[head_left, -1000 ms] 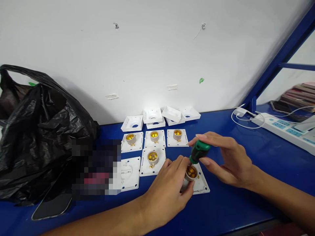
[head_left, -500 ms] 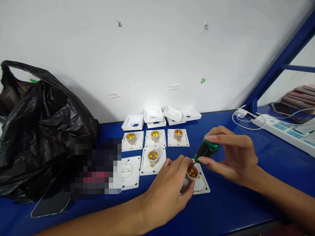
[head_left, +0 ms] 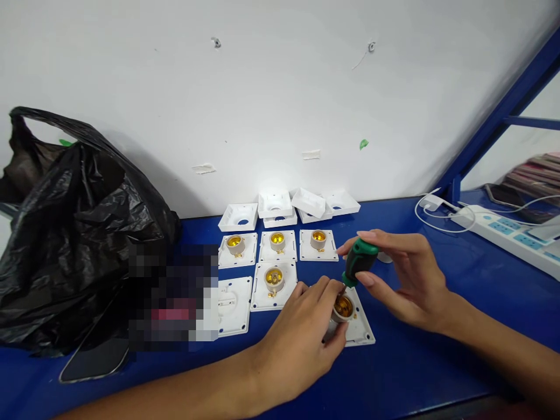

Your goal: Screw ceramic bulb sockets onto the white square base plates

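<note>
Right hand (head_left: 406, 286), right of centre in the frame, is partly curled, thumb and fingertips pinching the green-and-black screwdriver (head_left: 360, 261) by its handle, which leans towards the upper right. Its thin metal shaft (head_left: 343, 289) drops beside the left fingers into the round, pale, gold-lined socket (head_left: 344, 307), lower right of centre; the tip is hidden. Left hand (head_left: 301, 341) is closed around that socket, which sits on a white square plastic plate (head_left: 364, 333).

With the handle so slanted, the tip could ride out of its seat and jab the left fingers just beside it. Were the left grip to loosen, the plate might turn or skid on the glossy blue tabletop (head_left: 429, 251).

Just beyond the left knuckles, at centre, lies a similar white plate with a gold-lined socket (head_left: 275, 280); a sideways bump from that hand could shift it. Farther up, past a row of three more, a tilted white square plastic cover (head_left: 308, 201) rests on others and might slide if knocked.
</note>
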`<state>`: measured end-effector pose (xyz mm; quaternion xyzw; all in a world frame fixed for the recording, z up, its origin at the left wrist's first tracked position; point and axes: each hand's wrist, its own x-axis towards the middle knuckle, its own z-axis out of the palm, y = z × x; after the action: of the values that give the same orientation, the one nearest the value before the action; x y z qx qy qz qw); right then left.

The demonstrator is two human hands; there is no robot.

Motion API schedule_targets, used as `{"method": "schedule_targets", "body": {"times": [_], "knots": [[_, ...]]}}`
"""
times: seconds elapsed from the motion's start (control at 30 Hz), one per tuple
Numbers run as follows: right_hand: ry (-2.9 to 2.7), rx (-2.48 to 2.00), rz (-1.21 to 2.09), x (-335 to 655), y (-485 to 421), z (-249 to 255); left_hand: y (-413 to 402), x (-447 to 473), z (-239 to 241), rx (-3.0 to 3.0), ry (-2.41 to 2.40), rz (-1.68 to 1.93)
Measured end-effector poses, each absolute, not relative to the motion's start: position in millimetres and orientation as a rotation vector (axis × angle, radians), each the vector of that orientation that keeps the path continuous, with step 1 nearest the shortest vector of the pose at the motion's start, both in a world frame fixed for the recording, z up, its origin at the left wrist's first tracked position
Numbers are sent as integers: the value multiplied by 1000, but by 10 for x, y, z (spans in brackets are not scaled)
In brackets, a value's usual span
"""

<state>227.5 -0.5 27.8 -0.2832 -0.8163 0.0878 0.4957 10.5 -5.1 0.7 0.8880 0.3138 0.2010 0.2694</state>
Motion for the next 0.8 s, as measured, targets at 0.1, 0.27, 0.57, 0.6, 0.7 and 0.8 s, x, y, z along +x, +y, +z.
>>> {"method": "schedule_targets", "body": {"times": [0.1,0.27,0.57,0.6,0.7,0.8], "knots": [[-2004,-688,318,2285,-32,295,-52,104,7,2397,839,548],[-2070,-727,449,2335,-31,296,-52,102,15,2411,848,540],[-2035,-623,389,2322,13,326,-49,108,-8,2410,845,567],[-2008,-589,343,2306,22,334,-50,110,-9,2408,837,567],[-1966,-540,269,2275,36,342,-52,112,-12,2401,830,564],[-2023,-594,295,2295,25,336,-55,109,-7,2397,840,562]]}}
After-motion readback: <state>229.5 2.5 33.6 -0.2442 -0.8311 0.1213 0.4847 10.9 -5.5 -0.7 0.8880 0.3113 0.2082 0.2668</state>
